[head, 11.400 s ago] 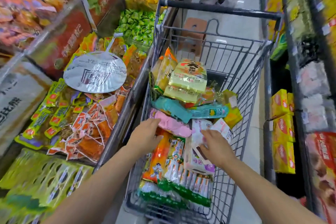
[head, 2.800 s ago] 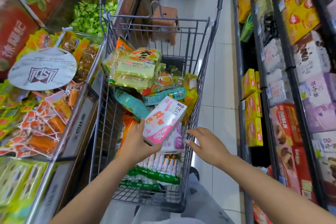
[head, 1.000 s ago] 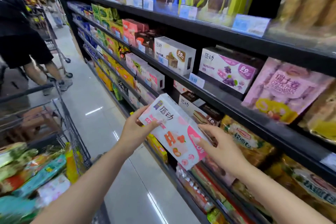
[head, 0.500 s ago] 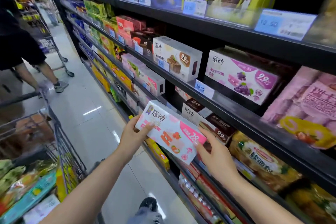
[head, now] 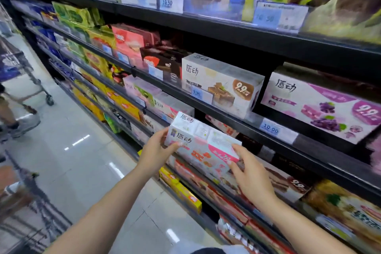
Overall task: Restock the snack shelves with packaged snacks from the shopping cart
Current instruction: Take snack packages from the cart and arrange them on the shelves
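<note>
We list one white-and-pink rectangular cardboard snack box (head: 203,144), strawberry print, tilted long-side forward at the edge of the black metal shelves (head: 243,125), among similar boxes.

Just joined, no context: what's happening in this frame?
A person is restocking a snack aisle. Both hands, left hand and right hand, hold a pink-and-white snack box by its ends, at the front of a middle shelf beside similar boxes. It isn't set down yet. The shopping cart stands at the left edge.

both arms reach up toward 1 o'clock, left hand (head: 157,148) and right hand (head: 250,173) gripping opposite ends of the pink box (head: 203,146).
</note>
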### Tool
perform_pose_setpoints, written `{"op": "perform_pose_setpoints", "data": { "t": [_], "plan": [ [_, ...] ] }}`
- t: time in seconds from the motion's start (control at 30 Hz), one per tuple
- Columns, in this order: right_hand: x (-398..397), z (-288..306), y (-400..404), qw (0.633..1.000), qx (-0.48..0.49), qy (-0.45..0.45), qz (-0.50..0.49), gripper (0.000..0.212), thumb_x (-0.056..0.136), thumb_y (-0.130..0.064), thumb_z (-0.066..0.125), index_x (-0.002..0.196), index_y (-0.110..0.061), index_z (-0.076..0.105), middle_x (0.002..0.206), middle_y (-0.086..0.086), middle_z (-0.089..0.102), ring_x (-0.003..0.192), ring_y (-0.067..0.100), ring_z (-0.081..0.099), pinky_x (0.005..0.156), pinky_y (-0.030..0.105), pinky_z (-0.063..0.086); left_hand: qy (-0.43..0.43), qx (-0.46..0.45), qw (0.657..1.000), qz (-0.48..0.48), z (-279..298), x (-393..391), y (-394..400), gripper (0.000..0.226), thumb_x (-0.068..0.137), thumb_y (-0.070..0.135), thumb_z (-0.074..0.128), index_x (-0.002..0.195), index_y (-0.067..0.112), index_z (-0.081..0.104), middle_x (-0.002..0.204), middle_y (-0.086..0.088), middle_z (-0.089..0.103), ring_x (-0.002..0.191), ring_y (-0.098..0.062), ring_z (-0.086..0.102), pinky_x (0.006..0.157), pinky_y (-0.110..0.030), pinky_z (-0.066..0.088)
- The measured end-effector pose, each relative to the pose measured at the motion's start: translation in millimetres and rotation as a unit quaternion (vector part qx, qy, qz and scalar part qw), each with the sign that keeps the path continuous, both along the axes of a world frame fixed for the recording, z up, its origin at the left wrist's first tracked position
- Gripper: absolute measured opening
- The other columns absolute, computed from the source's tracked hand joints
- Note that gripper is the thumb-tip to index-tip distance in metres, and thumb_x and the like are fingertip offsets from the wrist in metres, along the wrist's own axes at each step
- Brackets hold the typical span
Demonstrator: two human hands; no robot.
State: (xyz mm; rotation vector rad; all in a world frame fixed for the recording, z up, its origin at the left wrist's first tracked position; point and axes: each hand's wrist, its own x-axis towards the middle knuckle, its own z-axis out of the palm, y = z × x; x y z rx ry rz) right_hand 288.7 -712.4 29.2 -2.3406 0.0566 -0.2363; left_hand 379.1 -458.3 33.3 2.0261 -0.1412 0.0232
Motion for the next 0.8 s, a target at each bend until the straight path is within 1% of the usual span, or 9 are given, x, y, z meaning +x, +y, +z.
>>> {"op": "perform_pose_setpoints", "data": {
  "t": [0.1,0.13,0.23,0.3,0.37,0.53,0.67,0.73,0.8],
  "plan": [
    [18.9,-5.8,16.8,0.997,-0.068,0.002,-0.025,0.048,0.095,-0.029,0.056,0.141,-0.027,0.042,0.139,-0.01,0.05,0.123,0.009,0.048,0.099,0.027,0.041,-0.033,0.057,0.997,-0.036,0.8,28.3,13.8,0.027,0.081,0.036,0.076,0.105,0.032,0.065,0.092,0.022,0.063,0.09,0.011,0.057,0.073,-0.009,0.045],
    [24.2,-7.5,21.6,0.996,-0.083,0.003,-0.037,0.049,0.095,-0.03,0.056,0.142,-0.027,0.043,0.138,-0.01,0.05,0.122,0.01,0.049,0.099,0.029,0.042,-0.043,0.071,0.996,-0.042,0.6,36.9,16.2,0.027,0.081,0.037,0.075,0.106,0.031,0.067,0.093,0.022,0.06,0.091,0.009,0.056,0.075,-0.011,0.047],
    [38.1,-11.9,32.7,0.986,-0.154,-0.034,-0.063,0.048,0.089,-0.025,0.066,0.135,-0.02,0.052,0.127,-0.003,0.06,0.112,0.021,0.057,0.094,0.037,0.048,-0.043,0.09,0.993,-0.057,-7.1,60.3,21.8,0.035,0.081,0.044,0.073,0.113,0.032,0.064,0.1,0.011,0.063,0.095,-0.006,0.057,0.083,-0.032,0.052],
    [47.4,-18.9,35.0,0.955,-0.282,-0.078,-0.051,0.049,0.081,-0.023,0.075,0.126,-0.014,0.058,0.109,0.005,0.068,0.094,0.026,0.063,0.084,0.04,0.052,-0.025,0.077,0.995,-0.056,-9.8,70.3,21.8,0.049,0.081,0.04,0.074,0.126,0.03,0.056,0.107,0.011,0.061,0.101,-0.009,0.056,0.086,-0.029,0.048],
    [55.3,-24.3,33.4,0.929,-0.354,-0.093,-0.052,0.051,0.077,-0.022,0.077,0.123,-0.011,0.059,0.097,0.006,0.067,0.083,0.027,0.063,0.075,0.04,0.053,-0.008,0.071,0.996,-0.06,-13.8,79.4,18.9,0.054,0.082,0.037,0.075,0.13,0.024,0.052,0.104,0.012,0.057,0.104,-0.01,0.053,0.085,-0.027,0.044],
    [61.9,-34.7,27.7,0.905,-0.406,-0.08,-0.101,0.052,0.074,-0.02,0.079,0.122,-0.01,0.06,0.082,0.004,0.062,0.069,0.027,0.059,0.058,0.037,0.046,-0.022,0.085,0.991,-0.096,-31.0,95.6,6.8,0.056,0.085,0.038,0.071,0.134,0.024,0.048,0.115,0.011,0.06,0.111,-0.009,0.051,0.086,-0.027,0.044],
    [66.6,-40.4,25.2,0.899,-0.412,-0.076,-0.128,0.051,0.071,-0.019,0.081,0.118,-0.012,0.063,0.074,0.004,0.062,0.059,0.028,0.058,0.05,0.034,0.043,-0.079,0.153,0.981,-0.087,-37.0,107.7,-1.6,0.047,0.086,0.04,0.07,0.12,0.01,0.058,0.097,0.003,0.052,0.108,-0.022,0.047,0.08,-0.028,0.036],
    [68.0,-44.4,25.4,0.897,-0.413,-0.075,-0.143,0.049,0.071,-0.019,0.081,0.116,-0.011,0.064,0.071,0.005,0.063,0.056,0.029,0.059,0.047,0.033,0.042,-0.105,0.171,0.974,-0.103,-41.7,115.9,-2.6,0.053,0.086,0.042,0.069,0.129,0.014,0.056,0.116,-0.003,0.057,0.119,-0.023,0.043,0.093,-0.032,0.038],
    [69.2,-44.3,25.3,0.897,-0.412,-0.07,-0.146,0.046,0.072,-0.019,0.08,0.114,-0.011,0.065,0.069,0.005,0.063,0.054,0.028,0.059,0.045,0.032,0.042,-0.128,0.186,0.968,-0.109,-43.8,122.6,-3.2,0.057,0.087,0.041,0.068,0.135,0.013,0.052,0.133,-0.007,0.053,0.129,-0.025,0.038,0.104,-0.035,0.034]
  ]
}}
